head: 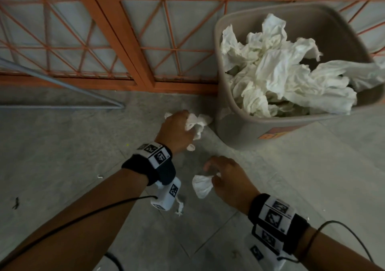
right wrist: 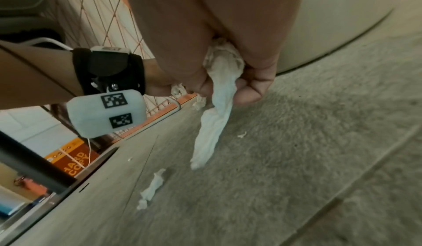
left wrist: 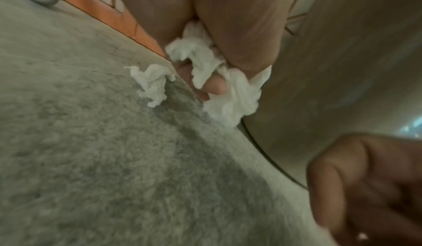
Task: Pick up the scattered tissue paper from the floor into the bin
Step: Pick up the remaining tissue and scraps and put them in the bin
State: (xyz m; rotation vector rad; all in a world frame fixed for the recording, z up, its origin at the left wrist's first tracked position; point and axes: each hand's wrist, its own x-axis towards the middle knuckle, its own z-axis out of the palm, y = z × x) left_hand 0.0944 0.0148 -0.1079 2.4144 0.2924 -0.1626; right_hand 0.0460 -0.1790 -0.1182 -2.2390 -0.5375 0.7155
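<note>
A beige bin (head: 233,125) stands against the orange grille, heaped with crumpled white tissue (head: 277,70). My left hand (head: 177,128) is low beside the bin's left wall and grips a wad of tissue (head: 195,122), also seen bunched between its fingers (left wrist: 214,65). A small tissue scrap (left wrist: 151,82) lies on the floor just beyond that hand. My right hand (head: 227,177) is nearer me and pinches a long tissue piece (head: 202,184) that hangs down toward the floor (right wrist: 212,123). Another twisted scrap (head: 180,206) lies under my left wrist.
The orange metal grille (head: 129,41) with its floor rail runs along the back. A grey metal rod (head: 62,83) slants at the left. Tiny tissue crumbs (right wrist: 242,134) dot the grey floor. A dark speck (head: 15,203) lies at far left.
</note>
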